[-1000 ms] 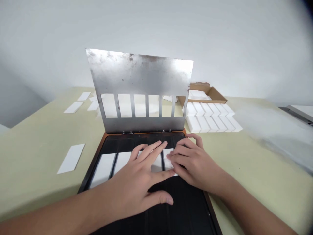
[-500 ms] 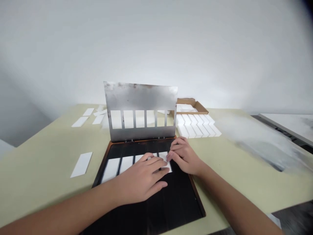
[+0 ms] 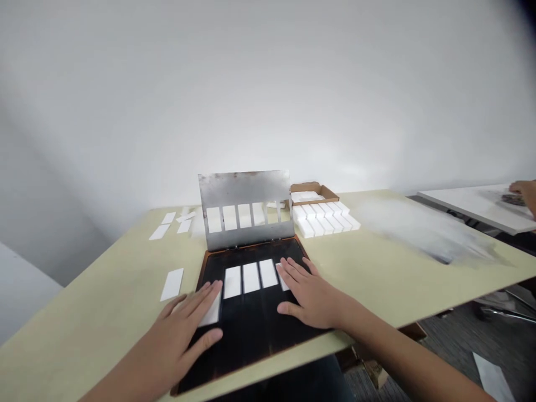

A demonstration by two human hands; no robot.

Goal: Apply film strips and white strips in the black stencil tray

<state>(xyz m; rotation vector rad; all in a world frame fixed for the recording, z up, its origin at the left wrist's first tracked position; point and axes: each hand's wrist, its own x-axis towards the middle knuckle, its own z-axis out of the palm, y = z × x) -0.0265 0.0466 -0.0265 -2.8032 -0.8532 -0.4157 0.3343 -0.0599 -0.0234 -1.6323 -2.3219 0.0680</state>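
A row of white rectangular cards [image 3: 251,277] lies on the black base board [image 3: 255,329] in front of me. My left hand [image 3: 186,321] rests flat, fingers stretched out, over the leftmost card [image 3: 212,311] and partly hides it. Over the rightmost card [image 3: 283,283] lies my right hand [image 3: 307,293], its fingers extended and thumb apart. Hinged to the back of the board, a metal frame [image 3: 247,190] with a row of rectangular cut-outs stands upright. Neither hand grips anything.
Stacked white blocks [image 3: 324,220] stand right of the frame, before a cardboard box [image 3: 329,192] of white pieces. Loose white cards [image 3: 171,285] lie on the table's left. A whitish blurred patch [image 3: 422,234] spreads rightward. Another person's hand [image 3: 525,192] shows at a white table [image 3: 473,206].
My left hand has moved left from the right-hand cards to the leftmost one. My right hand has flattened over the rightmost card. The view has shifted, bringing another person's hand into sight.
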